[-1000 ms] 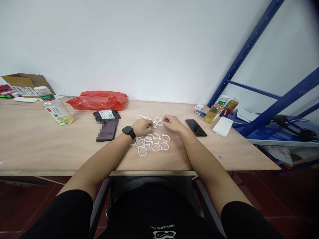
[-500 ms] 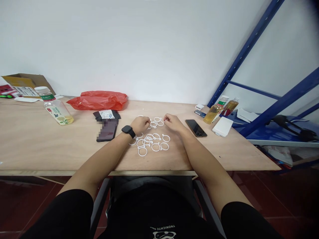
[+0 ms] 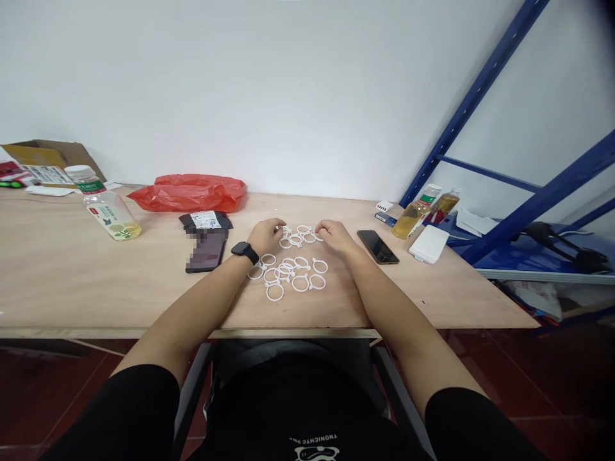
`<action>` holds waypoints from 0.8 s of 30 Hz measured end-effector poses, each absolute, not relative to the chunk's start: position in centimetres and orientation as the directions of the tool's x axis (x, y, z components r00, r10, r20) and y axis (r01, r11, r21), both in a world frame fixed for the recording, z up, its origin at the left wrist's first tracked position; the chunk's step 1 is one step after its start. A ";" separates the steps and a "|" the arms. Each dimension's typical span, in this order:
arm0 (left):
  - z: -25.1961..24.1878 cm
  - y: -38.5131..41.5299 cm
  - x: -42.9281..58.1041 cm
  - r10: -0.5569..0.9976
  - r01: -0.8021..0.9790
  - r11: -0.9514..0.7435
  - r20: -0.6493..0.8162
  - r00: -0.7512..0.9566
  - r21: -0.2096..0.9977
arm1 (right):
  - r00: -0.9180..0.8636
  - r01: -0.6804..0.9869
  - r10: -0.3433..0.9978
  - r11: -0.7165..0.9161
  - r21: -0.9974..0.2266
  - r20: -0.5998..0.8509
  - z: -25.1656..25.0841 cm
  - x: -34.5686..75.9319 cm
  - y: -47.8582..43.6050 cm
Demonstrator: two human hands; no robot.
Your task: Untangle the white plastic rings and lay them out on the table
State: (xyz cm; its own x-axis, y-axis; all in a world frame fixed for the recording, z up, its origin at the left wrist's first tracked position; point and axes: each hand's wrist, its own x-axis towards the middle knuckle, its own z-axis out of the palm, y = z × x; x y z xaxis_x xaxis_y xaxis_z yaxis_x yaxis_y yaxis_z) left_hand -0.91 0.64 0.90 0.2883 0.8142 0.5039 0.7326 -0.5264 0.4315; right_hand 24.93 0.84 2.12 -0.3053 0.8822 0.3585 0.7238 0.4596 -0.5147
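Observation:
Several white plastic rings [image 3: 294, 276] lie in a loose group on the wooden table [image 3: 72, 275] in front of me, and a smaller cluster of rings [image 3: 298, 235] lies just beyond them. My left hand [image 3: 268, 235], with a black watch on its wrist, rests at the left end of the far cluster, its fingers curled onto a ring. At the right end of that cluster is my right hand [image 3: 334, 235], fingers curled and pinching a ring. Both forearms lie on the table.
A black phone [image 3: 378, 247], two bottles of yellow liquid [image 3: 413, 218] and a white box [image 3: 429, 244] sit to the right. Left of my hands are a black pouch [image 3: 206, 240], a red plastic bag [image 3: 189, 193], a clear bottle [image 3: 106, 213] and a cardboard box [image 3: 45, 157]. Blue shelving [image 3: 528, 205] stands at the right.
Both hands have moved a little away from me and apart, coming down onto the far cluster of rings. Earlier they were pinched close together over a ring.

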 end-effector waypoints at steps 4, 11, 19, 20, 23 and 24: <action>0.2 1.3 -1.2 0.842 0.726 -0.502 0.458 0.286 0.469 | -0.254 0.752 0.892 0.425 -0.504 0.374 2.1 25.2 1.2; 1.3 0.9 -1.6 0.823 0.766 -0.500 0.497 0.275 0.404 | -0.231 0.766 0.891 0.414 -0.491 0.391 1.4 25.5 1.9; 4.1 -0.7 -2.4 0.784 0.639 -0.513 0.009 0.621 0.574 | -0.297 0.789 0.910 0.404 -0.462 0.289 0.5 25.3 1.3; 4.1 -0.8 -2.6 0.772 0.650 -0.481 -0.068 0.632 0.588 | -0.299 0.806 0.903 0.412 -0.425 0.308 0.8 25.3 1.1; 3.8 -0.8 -3.0 0.756 0.697 -0.389 -0.224 0.615 0.602 | -0.339 0.822 0.869 0.460 -0.336 0.361 2.2 24.8 0.2; 3.7 -0.7 -3.1 0.751 0.707 -0.368 -0.256 0.609 0.603 | -0.367 0.804 0.868 0.477 -0.356 0.333 2.6 24.4 -0.2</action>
State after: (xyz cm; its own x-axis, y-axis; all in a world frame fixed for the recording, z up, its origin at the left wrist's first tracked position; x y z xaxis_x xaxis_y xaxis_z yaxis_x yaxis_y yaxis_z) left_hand -3.08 -0.69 3.73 0.6090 0.7506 -0.2562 0.7074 -0.3680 0.6035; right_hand 24.45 -0.22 2.64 -0.3673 0.8683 0.3333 0.8035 0.4767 -0.3565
